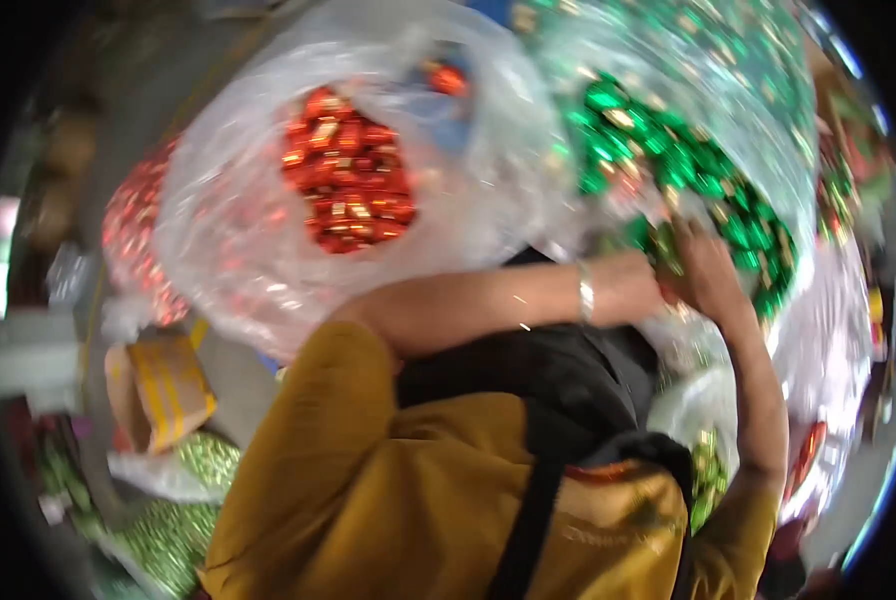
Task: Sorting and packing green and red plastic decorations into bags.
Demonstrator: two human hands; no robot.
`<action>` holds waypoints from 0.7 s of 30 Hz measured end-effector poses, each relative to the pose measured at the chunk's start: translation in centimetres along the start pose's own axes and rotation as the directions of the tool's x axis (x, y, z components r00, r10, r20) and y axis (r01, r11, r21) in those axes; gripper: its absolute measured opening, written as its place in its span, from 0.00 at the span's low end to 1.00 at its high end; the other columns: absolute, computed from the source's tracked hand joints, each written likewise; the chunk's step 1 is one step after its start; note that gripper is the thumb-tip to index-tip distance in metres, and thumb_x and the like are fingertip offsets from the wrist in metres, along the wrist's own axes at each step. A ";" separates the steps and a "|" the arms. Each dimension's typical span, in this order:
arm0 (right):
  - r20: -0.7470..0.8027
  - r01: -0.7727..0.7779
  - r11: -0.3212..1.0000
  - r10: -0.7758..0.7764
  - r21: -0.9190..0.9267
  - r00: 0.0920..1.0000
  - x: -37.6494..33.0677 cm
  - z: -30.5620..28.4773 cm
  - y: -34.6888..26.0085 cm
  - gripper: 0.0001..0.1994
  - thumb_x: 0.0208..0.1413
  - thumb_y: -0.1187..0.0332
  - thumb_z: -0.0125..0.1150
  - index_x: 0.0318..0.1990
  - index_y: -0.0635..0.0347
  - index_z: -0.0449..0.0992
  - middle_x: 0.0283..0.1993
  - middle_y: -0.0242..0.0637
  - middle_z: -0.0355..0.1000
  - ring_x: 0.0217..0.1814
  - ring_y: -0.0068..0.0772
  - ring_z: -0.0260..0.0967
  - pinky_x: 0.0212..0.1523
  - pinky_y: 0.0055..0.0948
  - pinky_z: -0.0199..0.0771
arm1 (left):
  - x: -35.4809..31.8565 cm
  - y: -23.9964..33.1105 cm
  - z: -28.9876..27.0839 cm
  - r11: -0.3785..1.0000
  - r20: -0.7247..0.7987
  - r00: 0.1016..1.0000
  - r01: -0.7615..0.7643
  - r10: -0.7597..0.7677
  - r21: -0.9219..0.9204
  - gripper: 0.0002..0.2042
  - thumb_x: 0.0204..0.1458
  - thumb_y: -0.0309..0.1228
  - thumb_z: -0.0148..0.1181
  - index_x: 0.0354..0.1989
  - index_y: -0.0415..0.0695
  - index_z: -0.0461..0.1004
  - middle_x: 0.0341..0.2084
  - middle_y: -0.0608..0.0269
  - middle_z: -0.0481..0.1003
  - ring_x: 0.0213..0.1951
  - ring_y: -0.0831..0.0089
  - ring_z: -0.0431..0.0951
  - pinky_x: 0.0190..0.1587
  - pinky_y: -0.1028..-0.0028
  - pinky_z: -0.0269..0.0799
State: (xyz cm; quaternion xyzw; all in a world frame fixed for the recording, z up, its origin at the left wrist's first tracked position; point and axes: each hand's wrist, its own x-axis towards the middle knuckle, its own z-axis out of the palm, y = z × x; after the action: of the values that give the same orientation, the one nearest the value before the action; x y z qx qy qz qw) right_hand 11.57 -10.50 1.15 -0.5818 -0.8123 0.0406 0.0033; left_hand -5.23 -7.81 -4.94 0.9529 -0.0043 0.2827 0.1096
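My left hand [631,286], with a pale band at the wrist, reaches across to the right and looks closed. Whatever it grips is hidden. Close against it, my right hand [706,268] curls its fingers over a small shiny green-gold piece [665,250]. Motion smears both hands. They meet at the near edge of a clear plastic bag [768,130] full of shiny green pieces [673,150]. To the left, another open clear bag [488,200] holds shiny red pieces [353,185]. A lone red piece [446,79] shows near that bag's far side.
A cardboard box [163,392] with yellow tape stands at the left. Bags of light green shiny pieces [163,540] lie at the lower left. More green pieces [708,480] sit in a bag beside my right arm. At the far right is a pale plastic bag [818,340].
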 end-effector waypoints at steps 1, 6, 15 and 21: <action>0.017 0.025 1.000 -0.025 -0.013 1.000 0.0 0.1 0.3 0.28 0.38 0.66 0.66 0.48 0.66 0.63 0.39 0.53 0.65 0.40 0.57 0.66 0.37 0.48 0.67 | -0.2 -0.5 -0.3 1.000 0.090 0.996 -0.005 0.006 -0.011 0.02 0.40 0.31 0.54 0.20 0.48 0.71 0.16 0.59 0.72 0.23 0.59 0.76 0.25 0.63 0.69; -0.037 0.036 0.972 -0.028 0.234 0.999 0.9 -1.4 0.8 0.26 0.34 0.68 0.65 0.45 0.69 0.65 0.42 0.52 0.64 0.43 0.57 0.66 0.42 0.45 0.67 | -0.7 -2.2 -2.1 0.967 -0.034 0.993 -0.120 0.115 -0.223 0.17 0.35 0.19 0.54 0.38 0.45 0.73 0.24 0.60 0.72 0.29 0.59 0.73 0.31 0.62 0.66; -0.277 0.072 0.892 0.061 0.446 0.959 -1.6 0.6 1.4 0.20 0.40 0.65 0.67 0.38 0.65 0.68 0.37 0.45 0.68 0.42 0.47 0.68 0.42 0.40 0.69 | 0.7 -1.3 -1.6 0.959 -0.057 0.994 -0.109 0.098 -0.260 0.14 0.36 0.19 0.53 0.36 0.41 0.71 0.22 0.59 0.69 0.29 0.60 0.72 0.32 0.63 0.66; -0.198 -0.107 0.994 0.100 -0.022 0.975 -3.2 0.2 0.0 0.11 0.41 0.68 0.64 0.32 0.61 0.72 0.33 0.39 0.71 0.36 0.42 0.72 0.34 0.34 0.70 | 1.7 -1.2 -2.8 0.995 0.210 0.978 0.019 0.002 -0.096 0.09 0.37 0.19 0.52 0.30 0.41 0.69 0.22 0.56 0.69 0.31 0.59 0.72 0.34 0.63 0.68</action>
State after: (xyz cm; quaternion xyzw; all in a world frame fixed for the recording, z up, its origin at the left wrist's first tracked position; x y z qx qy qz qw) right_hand 12.61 -13.53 1.09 -0.6245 -0.7772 -0.0299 0.0719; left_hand -5.17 -5.96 -2.00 0.9710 -0.0256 0.1797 0.1559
